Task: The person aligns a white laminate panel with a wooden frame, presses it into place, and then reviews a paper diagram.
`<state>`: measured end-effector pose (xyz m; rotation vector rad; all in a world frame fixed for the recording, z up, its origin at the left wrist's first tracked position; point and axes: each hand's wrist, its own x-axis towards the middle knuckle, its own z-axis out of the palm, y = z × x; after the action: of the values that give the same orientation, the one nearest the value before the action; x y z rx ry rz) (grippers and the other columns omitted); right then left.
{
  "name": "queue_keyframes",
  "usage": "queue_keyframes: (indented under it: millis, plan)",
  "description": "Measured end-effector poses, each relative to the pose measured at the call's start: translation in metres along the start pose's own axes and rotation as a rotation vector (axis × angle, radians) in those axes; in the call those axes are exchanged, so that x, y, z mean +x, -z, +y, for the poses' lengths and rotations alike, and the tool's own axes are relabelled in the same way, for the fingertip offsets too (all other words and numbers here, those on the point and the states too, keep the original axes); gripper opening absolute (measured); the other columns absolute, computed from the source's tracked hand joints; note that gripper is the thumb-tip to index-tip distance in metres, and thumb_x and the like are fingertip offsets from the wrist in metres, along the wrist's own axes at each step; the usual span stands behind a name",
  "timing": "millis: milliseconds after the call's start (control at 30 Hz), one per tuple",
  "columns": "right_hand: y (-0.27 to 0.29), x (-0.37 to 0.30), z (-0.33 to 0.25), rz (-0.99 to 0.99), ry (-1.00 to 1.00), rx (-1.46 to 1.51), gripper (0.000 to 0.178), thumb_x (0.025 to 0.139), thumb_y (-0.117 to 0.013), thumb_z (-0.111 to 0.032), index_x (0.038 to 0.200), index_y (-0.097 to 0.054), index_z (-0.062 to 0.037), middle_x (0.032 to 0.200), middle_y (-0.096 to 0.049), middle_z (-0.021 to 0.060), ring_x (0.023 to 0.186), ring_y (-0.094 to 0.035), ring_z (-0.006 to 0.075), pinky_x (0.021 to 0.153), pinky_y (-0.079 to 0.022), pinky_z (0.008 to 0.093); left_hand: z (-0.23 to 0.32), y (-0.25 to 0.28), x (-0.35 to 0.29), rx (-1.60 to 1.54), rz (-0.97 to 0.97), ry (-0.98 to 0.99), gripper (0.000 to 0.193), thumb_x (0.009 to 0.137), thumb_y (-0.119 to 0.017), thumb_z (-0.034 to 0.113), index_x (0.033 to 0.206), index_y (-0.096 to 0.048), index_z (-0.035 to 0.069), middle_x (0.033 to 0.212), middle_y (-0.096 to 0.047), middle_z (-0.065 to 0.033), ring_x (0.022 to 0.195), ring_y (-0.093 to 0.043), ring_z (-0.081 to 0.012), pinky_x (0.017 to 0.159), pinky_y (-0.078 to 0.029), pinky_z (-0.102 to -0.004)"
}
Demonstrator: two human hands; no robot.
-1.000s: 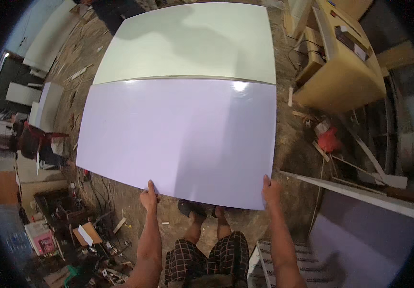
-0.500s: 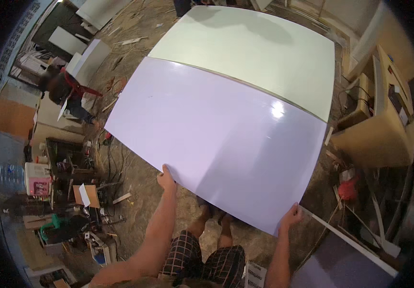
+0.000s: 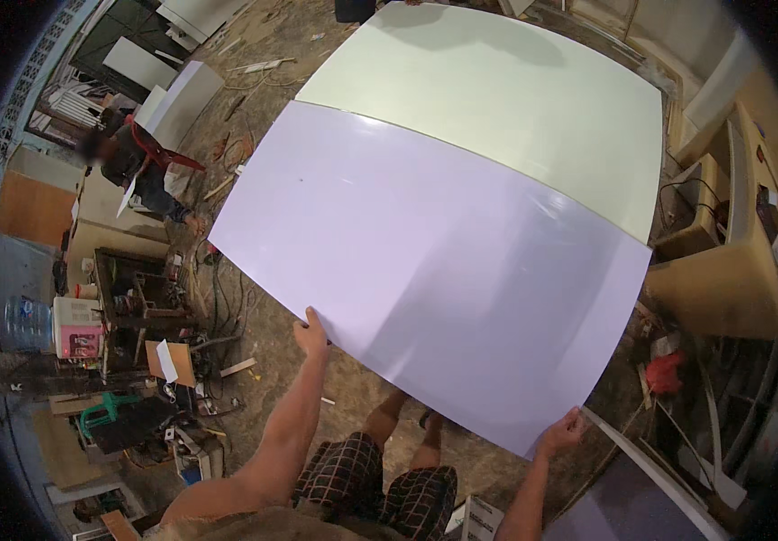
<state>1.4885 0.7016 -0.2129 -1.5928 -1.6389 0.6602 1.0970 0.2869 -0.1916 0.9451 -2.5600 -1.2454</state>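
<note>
A large glossy lilac panel (image 3: 425, 252) stretches out in front of me. Along its near edge, my left hand (image 3: 313, 334) is closed, thumb on top and fingers hidden beneath. My right hand (image 3: 560, 433) grips the same panel by its near right corner, fingers curled. Beyond it, a pale greenish-white panel (image 3: 497, 99) meets the lilac one along a straight seam. I cannot tell whether the two are joined or only lie edge to edge.
A tan cabinet (image 3: 723, 279) stands to the right, with a red bundle (image 3: 665, 372) near it. Another purplish panel (image 3: 628, 500) lies at lower right. On the left are a seated person (image 3: 137, 167), a water dispenser (image 3: 78, 329) and a green-handled tool (image 3: 105, 410).
Both panels appear shifted to the right in view, and the lilac panel's near right corner is slightly lower. My right hand has moved right and down with it; my left keeps its grip.
</note>
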Motion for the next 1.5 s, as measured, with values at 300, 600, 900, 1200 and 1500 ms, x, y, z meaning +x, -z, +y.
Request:
queue_keyframes:
  millis: [300, 600, 900, 1200, 1500]
  plan:
    - [0.006, 0.011, -0.012, -0.16, -0.027, -0.213, 0.046, 0.098, -0.056, -0.038, 0.082, -0.067, 0.0032, 0.059, -0.052, 0.008, 0.058, -0.049, 0.0214, 0.059, -0.043, 0.0415, 0.037, 0.025, -0.006, 0.088, -0.221, 0.013, 0.048, 0.092, -0.061, 0.045, 0.077, -0.051, 0.001, 0.063, -0.056, -0.0118, 0.045, -0.056, -0.0204, 0.039, -0.047, -0.0356]
    - [0.022, -0.007, -0.016, -0.153, 0.021, -0.478, 0.037, 0.097, -0.059, -0.034, 0.094, -0.067, 0.001, 0.092, -0.063, 0.0133, 0.076, -0.058, 0.0269, 0.069, -0.048, 0.0427, 0.038, 0.049, 0.02, 0.241, -0.364, -0.09, 0.051, 0.093, -0.061, 0.044, 0.073, -0.054, -0.003, 0.059, -0.059, -0.0134, 0.047, -0.063, -0.0215, 0.04, -0.05, -0.0356]
    - [-0.005, 0.0, -0.053, -0.238, 0.066, -0.329, 0.035, 0.101, -0.052, -0.029, 0.102, -0.067, 0.0029, 0.106, -0.061, 0.0157, 0.087, -0.058, 0.031, 0.079, -0.048, 0.0471, -0.023, 0.059, 0.053, 0.142, -0.442, -0.023, 0.051, 0.094, -0.061, 0.043, 0.086, -0.057, -0.007, 0.066, -0.059, -0.0125, 0.052, -0.061, -0.0194, 0.041, -0.052, -0.0358]
    - [-0.014, 0.016, -0.054, 0.052, 0.019, -0.112, 0.02, 0.094, -0.063, -0.017, 0.097, -0.067, 0.0023, 0.088, -0.065, 0.008, 0.08, -0.059, 0.0174, 0.073, -0.049, 0.0348, 0.021, 0.047, 0.037, -0.01, -0.711, 0.166, 0.045, 0.097, -0.055, 0.043, 0.081, -0.047, 0.002, 0.063, -0.055, -0.0088, 0.048, -0.061, -0.0193, 0.041, -0.053, -0.0335]
    - [-0.004, 0.025, -0.051, 0.074, -0.207, -0.025, 0.029, 0.092, -0.066, -0.023, 0.087, -0.068, 0.0056, 0.08, -0.065, 0.0084, 0.076, -0.057, 0.0162, 0.071, -0.047, 0.0334, 0.034, 0.051, 0.024, 0.078, -0.808, 0.194, 0.043, 0.102, -0.046, 0.042, 0.08, -0.048, 0.005, 0.062, -0.046, -0.0048, 0.051, -0.052, -0.0163, 0.051, -0.054, -0.0393]
